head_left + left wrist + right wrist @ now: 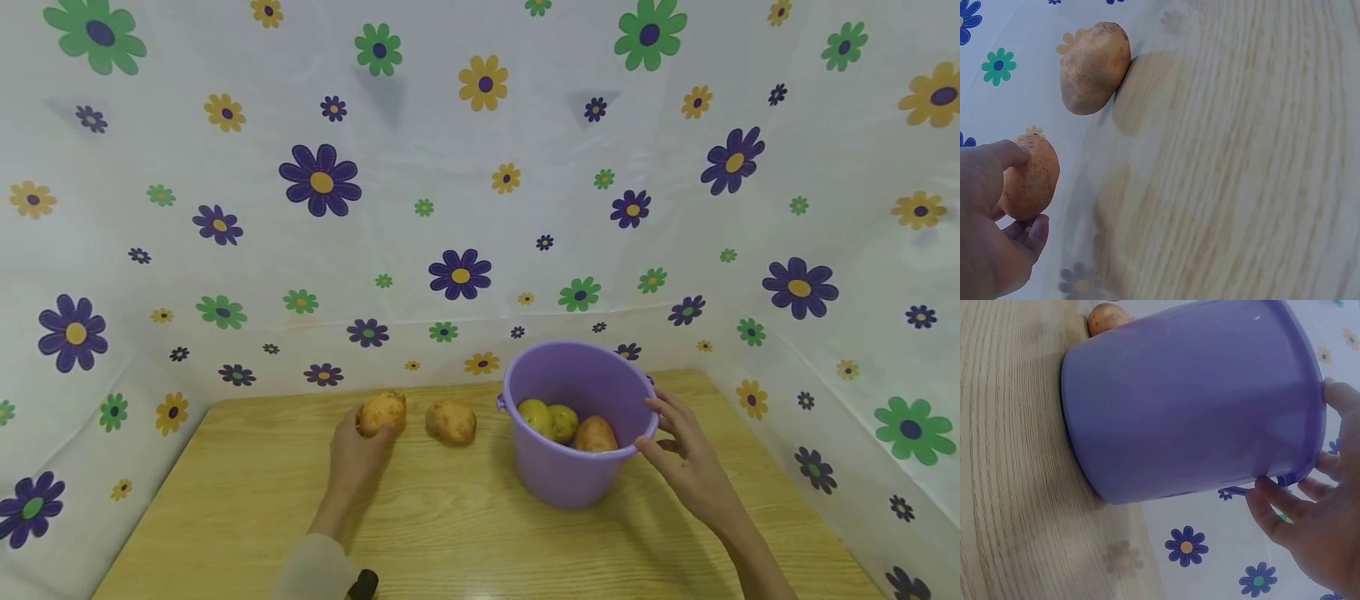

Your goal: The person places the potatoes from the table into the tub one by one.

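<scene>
My left hand (358, 454) grips a brown potato (383, 413) between thumb and fingers, on the left side of the table. In the left wrist view that potato (1032, 178) appears raised above the wood. A second potato (452, 421) lies on the table just to its right. Right of that stands a purple bucket (566, 479), upright, with several potatoes (596, 434) inside, two of them more yellow-green. My right hand (686, 467) holds the bucket's rim at its right side, thumb and fingers spread along the edge by the handle lug. The bucket's bottom inside is hidden.
The light wooden table (442, 542) is bordered at the back and sides by a white sheet (420, 242) printed with flowers. The bucket stands near the table's back edge. A dark object (363, 585) shows at my left sleeve (315, 571).
</scene>
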The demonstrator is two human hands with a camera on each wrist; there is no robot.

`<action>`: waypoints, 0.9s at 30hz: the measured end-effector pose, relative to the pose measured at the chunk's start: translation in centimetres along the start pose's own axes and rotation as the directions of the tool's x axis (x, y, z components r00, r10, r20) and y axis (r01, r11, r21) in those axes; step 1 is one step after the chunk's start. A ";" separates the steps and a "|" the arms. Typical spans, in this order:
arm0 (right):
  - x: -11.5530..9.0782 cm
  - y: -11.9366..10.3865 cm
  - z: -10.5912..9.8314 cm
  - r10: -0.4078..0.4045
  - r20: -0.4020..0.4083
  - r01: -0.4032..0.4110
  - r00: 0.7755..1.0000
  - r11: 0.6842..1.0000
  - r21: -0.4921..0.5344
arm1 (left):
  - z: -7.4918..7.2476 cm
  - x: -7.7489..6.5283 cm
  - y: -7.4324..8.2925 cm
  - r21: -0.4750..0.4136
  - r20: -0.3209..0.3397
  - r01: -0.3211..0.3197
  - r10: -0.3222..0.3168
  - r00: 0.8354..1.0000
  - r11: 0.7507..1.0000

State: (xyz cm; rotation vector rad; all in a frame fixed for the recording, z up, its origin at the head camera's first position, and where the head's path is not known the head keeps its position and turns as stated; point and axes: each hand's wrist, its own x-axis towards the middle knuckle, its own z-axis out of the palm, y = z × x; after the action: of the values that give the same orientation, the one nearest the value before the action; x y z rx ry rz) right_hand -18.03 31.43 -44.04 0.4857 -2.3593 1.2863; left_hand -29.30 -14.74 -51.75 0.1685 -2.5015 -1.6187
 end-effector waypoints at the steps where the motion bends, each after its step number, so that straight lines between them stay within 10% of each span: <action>1: 0.0 0.0 0.0 0.000 0.001 0.000 1.000 1.000 0.000 | -0.1 0.0 0.1 0.008 -0.004 -0.011 0.011 1.000 1.000; 27: -0.4 -0.2 0.2 0.001 -0.011 -0.001 1.000 1.000 -0.008 | -3.5 -1.5 5.4 0.102 0.060 -0.158 0.153 0.986 0.982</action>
State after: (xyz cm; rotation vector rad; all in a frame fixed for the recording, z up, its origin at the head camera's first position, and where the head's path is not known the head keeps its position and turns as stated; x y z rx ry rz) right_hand -17.57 31.22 -44.16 0.4740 -2.3549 1.2767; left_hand -27.21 -15.39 -45.49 -0.0569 -2.5689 -1.4492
